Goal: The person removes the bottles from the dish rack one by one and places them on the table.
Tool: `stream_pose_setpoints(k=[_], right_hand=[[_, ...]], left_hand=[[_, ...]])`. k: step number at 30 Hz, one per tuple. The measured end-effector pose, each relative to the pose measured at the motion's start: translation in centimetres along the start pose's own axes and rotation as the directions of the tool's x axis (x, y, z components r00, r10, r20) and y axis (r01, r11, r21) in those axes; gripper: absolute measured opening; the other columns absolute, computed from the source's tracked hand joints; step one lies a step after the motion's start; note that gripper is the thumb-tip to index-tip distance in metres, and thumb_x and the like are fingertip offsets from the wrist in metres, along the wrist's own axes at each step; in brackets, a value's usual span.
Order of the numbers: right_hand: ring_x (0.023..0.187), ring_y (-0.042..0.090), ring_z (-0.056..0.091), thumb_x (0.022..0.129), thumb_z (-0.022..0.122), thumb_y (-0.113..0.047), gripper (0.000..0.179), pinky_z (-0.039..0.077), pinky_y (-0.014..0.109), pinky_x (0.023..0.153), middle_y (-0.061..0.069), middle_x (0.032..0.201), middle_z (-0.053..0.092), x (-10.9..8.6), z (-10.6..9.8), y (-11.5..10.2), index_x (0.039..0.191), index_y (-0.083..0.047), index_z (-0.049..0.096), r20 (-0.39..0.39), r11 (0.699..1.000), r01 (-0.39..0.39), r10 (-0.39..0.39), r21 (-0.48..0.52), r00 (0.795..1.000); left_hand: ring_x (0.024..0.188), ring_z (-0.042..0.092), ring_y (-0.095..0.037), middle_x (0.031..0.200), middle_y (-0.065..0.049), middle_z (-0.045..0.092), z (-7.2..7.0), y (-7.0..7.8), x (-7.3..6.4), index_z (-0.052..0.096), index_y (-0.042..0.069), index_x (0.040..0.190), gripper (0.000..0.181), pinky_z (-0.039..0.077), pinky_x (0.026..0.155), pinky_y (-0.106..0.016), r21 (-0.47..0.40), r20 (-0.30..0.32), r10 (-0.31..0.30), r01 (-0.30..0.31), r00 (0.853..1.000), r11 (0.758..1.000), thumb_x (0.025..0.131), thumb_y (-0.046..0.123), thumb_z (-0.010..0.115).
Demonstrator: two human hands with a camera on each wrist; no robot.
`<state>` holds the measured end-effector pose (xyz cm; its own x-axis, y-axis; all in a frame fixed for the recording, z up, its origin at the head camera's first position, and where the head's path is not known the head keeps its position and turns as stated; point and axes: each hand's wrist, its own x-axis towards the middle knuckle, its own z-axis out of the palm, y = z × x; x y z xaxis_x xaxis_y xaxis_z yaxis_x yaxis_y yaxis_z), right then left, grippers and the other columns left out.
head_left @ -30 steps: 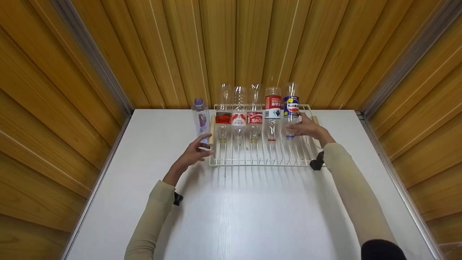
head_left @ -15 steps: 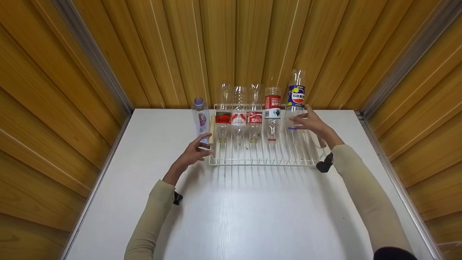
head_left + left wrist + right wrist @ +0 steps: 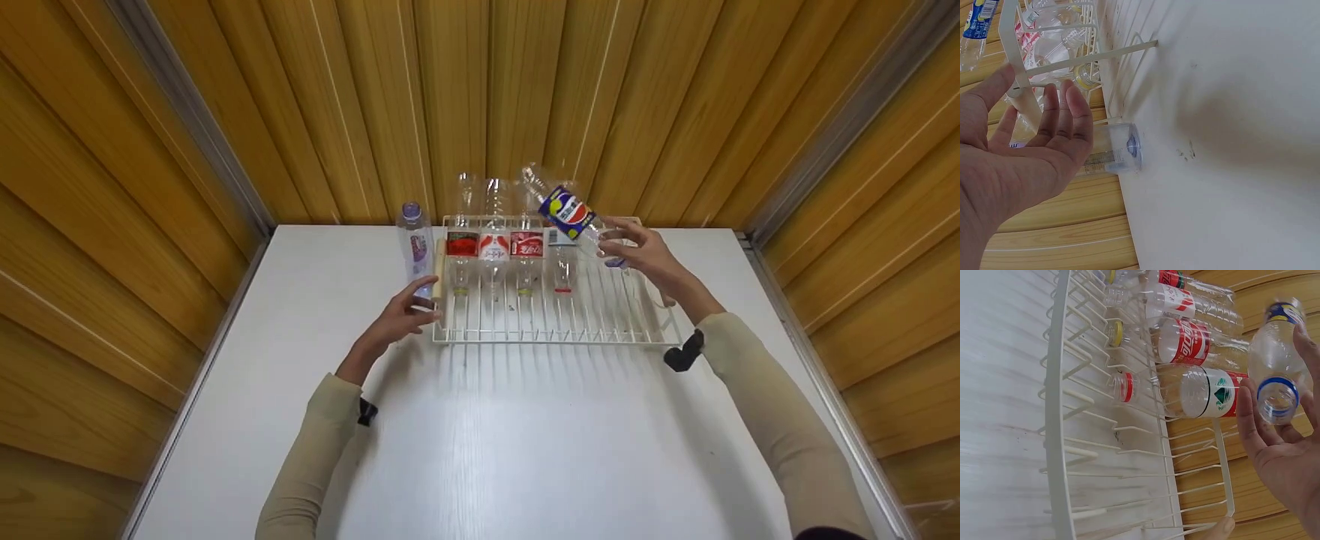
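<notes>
My right hand grips a clear plastic bottle with a purple, red and white label by its neck end. The bottle tilts, base up to the left, above a white wire rack. Its uncapped mouth with a blue ring faces the camera in the right wrist view, fingers around it. My left hand is at the rack's left wooden handle, fingers loosely bent with a gap to the thumb. Behind that hand a purple-tinted bottle stands upright on the table.
Several clear bottles lean neck-down in the rack, among them red-labelled bottles and a red-ringed bottle. The rack's right slots hold no bottle. A white table meets wood-panelled walls.
My right hand has lifted the purple-labelled bottle out of the rack's right side and tilted it leftward, over the neighbouring bottle. My left hand has stayed at the handle.
</notes>
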<state>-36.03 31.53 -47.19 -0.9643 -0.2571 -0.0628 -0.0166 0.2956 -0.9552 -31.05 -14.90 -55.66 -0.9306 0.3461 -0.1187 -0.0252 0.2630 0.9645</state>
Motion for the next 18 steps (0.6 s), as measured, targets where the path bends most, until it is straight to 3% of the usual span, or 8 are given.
stream_pose_setpoints(k=[4,12,18], right_hand=[[0.112,0.016,0.069,0.098,0.07,-0.03,0.062,0.059,0.029,0.093,0.01,0.14,0.054,-0.4,0.4,0.0,0.154,-0.019,0.046,0.061,0.999,0.025,-0.026,0.026,0.998],[0.114,0.024,0.07,0.094,0.076,-0.026,0.066,0.06,0.029,0.089,0.013,0.149,0.052,-1.1,1.2,0.0,0.152,-0.011,0.048,0.129,1.0,0.025,-0.024,-0.009,0.991],[0.108,0.013,0.071,0.094,0.075,-0.023,0.064,0.06,0.03,0.088,0.012,0.146,0.054,-1.3,1.4,0.0,0.151,-0.01,0.049,0.151,0.999,0.023,-0.019,-0.025,0.988]], left_hand=[[0.107,0.065,-0.027,0.131,-0.022,0.059,0.0,0.1,0.0,0.038,0.028,0.157,0.072,0.05,0.097,-0.064,-0.007,-0.002,-0.006,0.006,1.0,1.0,0.095,0.02,0.073],[0.102,0.065,-0.023,0.129,-0.025,0.059,-0.1,-0.1,0.0,0.037,0.022,0.159,0.072,0.055,0.091,-0.054,0.017,0.009,0.025,-0.025,1.0,1.0,0.096,0.019,0.072],[0.104,0.066,-0.026,0.129,-0.023,0.061,-0.5,0.3,0.0,0.039,0.022,0.158,0.07,0.055,0.089,-0.048,0.07,0.013,0.022,-0.023,1.0,0.997,0.096,0.017,0.072]])
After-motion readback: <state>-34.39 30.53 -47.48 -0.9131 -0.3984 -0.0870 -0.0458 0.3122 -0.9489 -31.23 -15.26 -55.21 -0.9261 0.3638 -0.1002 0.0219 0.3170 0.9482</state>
